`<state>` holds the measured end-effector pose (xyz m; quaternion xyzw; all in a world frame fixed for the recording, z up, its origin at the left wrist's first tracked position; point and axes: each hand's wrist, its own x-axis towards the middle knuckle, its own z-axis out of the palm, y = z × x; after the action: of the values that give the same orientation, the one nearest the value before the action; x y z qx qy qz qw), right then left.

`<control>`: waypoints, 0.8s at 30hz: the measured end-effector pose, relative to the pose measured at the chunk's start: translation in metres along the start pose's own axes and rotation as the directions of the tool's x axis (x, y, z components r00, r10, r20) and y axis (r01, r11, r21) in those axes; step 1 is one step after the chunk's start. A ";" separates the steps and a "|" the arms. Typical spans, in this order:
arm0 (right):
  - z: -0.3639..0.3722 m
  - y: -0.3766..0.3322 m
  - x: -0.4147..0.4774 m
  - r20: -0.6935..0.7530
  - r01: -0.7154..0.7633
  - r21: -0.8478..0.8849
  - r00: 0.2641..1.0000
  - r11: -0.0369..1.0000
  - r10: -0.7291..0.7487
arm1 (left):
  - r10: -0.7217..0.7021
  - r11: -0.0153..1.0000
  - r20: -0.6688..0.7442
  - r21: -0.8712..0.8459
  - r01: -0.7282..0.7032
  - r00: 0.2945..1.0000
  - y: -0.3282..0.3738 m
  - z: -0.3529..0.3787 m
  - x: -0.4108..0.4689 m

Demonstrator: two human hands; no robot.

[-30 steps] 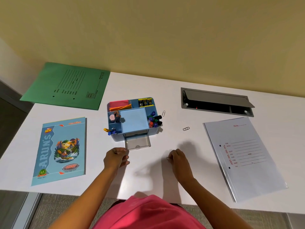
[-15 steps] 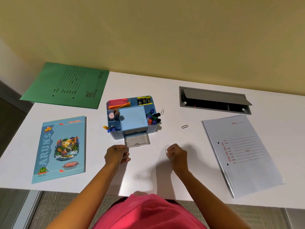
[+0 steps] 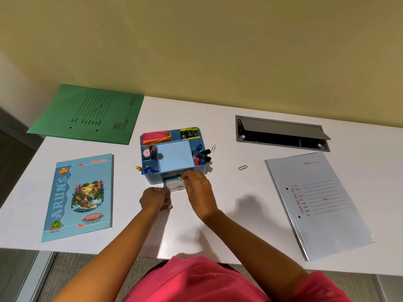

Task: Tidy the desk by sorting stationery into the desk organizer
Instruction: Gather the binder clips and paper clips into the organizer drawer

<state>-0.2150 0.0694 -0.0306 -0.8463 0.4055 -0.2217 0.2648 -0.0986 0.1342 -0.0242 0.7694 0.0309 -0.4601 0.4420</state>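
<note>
A blue desk organizer [image 3: 175,158] stands mid-desk, holding markers, sticky notes and staple boxes. Its clear drawer [image 3: 172,185] is pulled out toward me. My left hand [image 3: 154,199] grips the drawer's front left corner. Over the open drawer, my right hand [image 3: 197,188] pinches a small metal paper clip [image 3: 180,178] between its fingertips. Two loose paper clips lie on the desk: one [image 3: 213,148] beside the organizer's right wall, another [image 3: 242,167] further right.
A green folder [image 3: 87,114] lies at the back left and a blue notebook [image 3: 79,196] at the front left. A white file [image 3: 316,203] lies on the right. An open grey cable tray [image 3: 281,134] is sunk into the desk behind it.
My right hand has carried the paper clip from the desk's front left and forward to above the open drawer. My left hand has stayed at the drawer's front.
</note>
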 end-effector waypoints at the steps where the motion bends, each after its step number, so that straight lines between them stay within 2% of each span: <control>1: 0.003 -0.001 0.002 0.009 0.050 -0.028 0.999 0.998 -0.050 | -0.004 1.000 0.001 0.008 0.004 1.000 -0.001 -0.001 0.000; 7: 0.015 0.005 0.000 0.133 0.160 -0.087 0.980 0.983 -0.148 | -0.014 0.999 0.025 0.044 0.013 1.000 -0.012 -0.007 -0.004; 13: 0.005 0.026 -0.006 0.055 0.162 -0.068 0.986 0.984 -0.159 | -0.011 0.999 0.055 0.034 0.010 0.998 -0.011 -0.010 -0.002; 19: -0.029 0.094 -0.005 -0.150 -0.037 -0.062 0.988 0.997 0.028 | -0.015 0.999 0.064 0.049 0.012 0.998 -0.013 -0.012 0.004; 22: -0.044 0.129 0.002 -0.172 -0.237 -0.084 0.960 0.968 0.220 | -0.012 0.999 0.064 0.052 0.009 0.998 -0.013 -0.010 0.006; 24: -0.053 0.152 0.009 -0.120 -0.397 -0.113 0.915 0.911 0.385 | -0.015 0.999 0.066 0.044 0.012 0.998 -0.014 -0.009 0.007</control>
<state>-0.3280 -0.0328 -0.0840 -0.7523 0.5929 -0.1763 0.2266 -0.0951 0.1467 -0.0368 0.7630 0.0116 -0.4889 0.4228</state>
